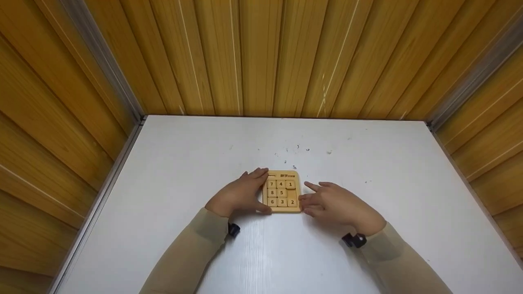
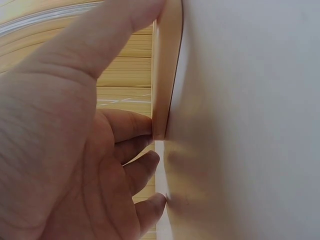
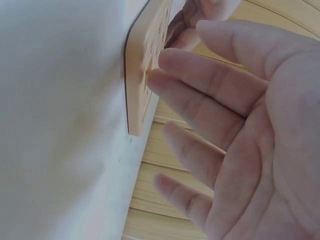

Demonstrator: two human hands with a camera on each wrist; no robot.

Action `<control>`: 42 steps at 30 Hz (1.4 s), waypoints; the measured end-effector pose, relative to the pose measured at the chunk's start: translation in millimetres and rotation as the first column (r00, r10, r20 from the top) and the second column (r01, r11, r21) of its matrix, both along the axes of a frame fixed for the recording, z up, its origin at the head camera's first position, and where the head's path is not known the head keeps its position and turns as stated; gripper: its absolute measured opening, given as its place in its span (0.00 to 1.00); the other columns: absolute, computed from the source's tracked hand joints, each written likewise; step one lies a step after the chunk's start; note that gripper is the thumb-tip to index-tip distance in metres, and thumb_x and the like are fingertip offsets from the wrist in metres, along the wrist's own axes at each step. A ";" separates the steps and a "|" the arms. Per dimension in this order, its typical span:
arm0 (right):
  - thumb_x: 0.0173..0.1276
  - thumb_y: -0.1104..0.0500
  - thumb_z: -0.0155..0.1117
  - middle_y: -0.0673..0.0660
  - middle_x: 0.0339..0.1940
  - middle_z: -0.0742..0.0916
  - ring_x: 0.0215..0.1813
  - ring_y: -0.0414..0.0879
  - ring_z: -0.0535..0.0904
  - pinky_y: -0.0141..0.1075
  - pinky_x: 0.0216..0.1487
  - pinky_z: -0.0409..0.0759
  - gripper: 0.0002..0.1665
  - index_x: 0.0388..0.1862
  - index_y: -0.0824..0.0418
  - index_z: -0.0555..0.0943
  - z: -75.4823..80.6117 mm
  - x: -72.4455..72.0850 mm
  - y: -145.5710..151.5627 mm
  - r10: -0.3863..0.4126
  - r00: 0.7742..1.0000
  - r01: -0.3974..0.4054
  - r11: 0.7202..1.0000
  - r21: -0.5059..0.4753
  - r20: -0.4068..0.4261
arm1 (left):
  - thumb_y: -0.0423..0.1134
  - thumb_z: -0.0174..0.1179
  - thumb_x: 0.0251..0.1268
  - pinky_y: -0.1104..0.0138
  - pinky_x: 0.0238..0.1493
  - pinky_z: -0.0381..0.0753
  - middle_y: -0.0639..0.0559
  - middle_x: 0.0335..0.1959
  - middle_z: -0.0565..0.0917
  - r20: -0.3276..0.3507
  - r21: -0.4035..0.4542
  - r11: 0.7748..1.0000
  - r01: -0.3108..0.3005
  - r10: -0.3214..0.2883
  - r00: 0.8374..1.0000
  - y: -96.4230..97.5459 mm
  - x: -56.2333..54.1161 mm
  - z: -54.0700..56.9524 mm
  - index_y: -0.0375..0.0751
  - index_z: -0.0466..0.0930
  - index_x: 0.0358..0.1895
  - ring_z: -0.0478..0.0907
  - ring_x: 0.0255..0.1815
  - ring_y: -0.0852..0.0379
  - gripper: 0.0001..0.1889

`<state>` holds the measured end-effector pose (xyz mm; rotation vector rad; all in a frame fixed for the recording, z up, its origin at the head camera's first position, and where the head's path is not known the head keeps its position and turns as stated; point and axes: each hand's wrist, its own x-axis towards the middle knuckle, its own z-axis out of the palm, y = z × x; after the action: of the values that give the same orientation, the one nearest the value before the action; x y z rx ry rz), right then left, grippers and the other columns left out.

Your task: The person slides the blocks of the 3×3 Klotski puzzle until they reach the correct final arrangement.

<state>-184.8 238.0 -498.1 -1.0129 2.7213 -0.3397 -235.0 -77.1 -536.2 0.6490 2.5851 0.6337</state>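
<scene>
A wooden number sliding puzzle (image 1: 282, 210) lies flat on the white table. Its rows read 7, 4, 1, then 8, 5 and a vacant slot at the right, then 6, 3, 2. My left hand (image 1: 241, 194) holds the board's left side, thumb at the near corner and fingers at the far one. In the left wrist view the board's pale side wall (image 2: 167, 75) stands between thumb and index finger. Beside the right edge, my right hand (image 1: 333, 204) has its fingers loosely spread. Its fingertips (image 3: 159, 82) are by the board's edge; whether they touch, I cannot tell.
The white table (image 1: 184, 143) carries small dark marks (image 1: 307, 150) beyond the puzzle. Yellow wood-patterned panels (image 1: 261, 61) rise behind it and on both sides, with grey metal posts (image 1: 110, 61) at the corners. A black strap (image 1: 354, 240) is on the right wrist.
</scene>
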 end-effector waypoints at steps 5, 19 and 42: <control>0.85 0.50 0.67 0.53 0.76 0.89 0.87 0.60 0.76 0.63 0.87 0.75 0.25 0.74 0.56 0.88 3.4 -14.3 -4.6 -0.036 0.998 0.035 0.999 -0.034 -0.051 | 0.62 0.85 0.59 0.46 0.97 0.53 0.58 0.98 0.50 -0.003 0.002 1.000 -0.007 0.007 1.000 -1.3 -0.6 1.0 0.50 0.51 0.95 0.47 0.98 0.43 0.67; 0.85 0.47 0.67 0.52 0.90 0.75 0.94 0.56 0.64 0.59 0.92 0.68 0.38 0.89 0.53 0.73 -21.0 -25.4 -12.8 -0.118 0.993 0.119 0.992 -0.044 0.027 | 0.64 0.85 0.58 0.45 0.97 0.52 0.60 0.97 0.50 -0.004 0.001 1.000 -0.008 0.008 1.000 -1.3 2.2 1.8 0.50 0.52 0.95 0.47 0.98 0.41 0.67; 0.86 0.45 0.65 0.49 0.89 0.76 0.93 0.59 0.66 0.62 0.92 0.66 0.35 0.86 0.53 0.77 -26.0 -26.2 -13.2 -0.111 0.991 0.113 0.993 -0.029 0.078 | 0.65 0.84 0.60 0.47 0.98 0.52 0.58 0.97 0.52 -0.026 -0.012 1.000 0.015 -0.015 1.000 -1.3 -0.5 -1.8 0.49 0.52 0.95 0.48 0.99 0.47 0.67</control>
<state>-211.0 224.8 -524.1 -0.8386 2.7175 -0.4350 -235.5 -78.3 -537.9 0.6763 2.6033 0.6085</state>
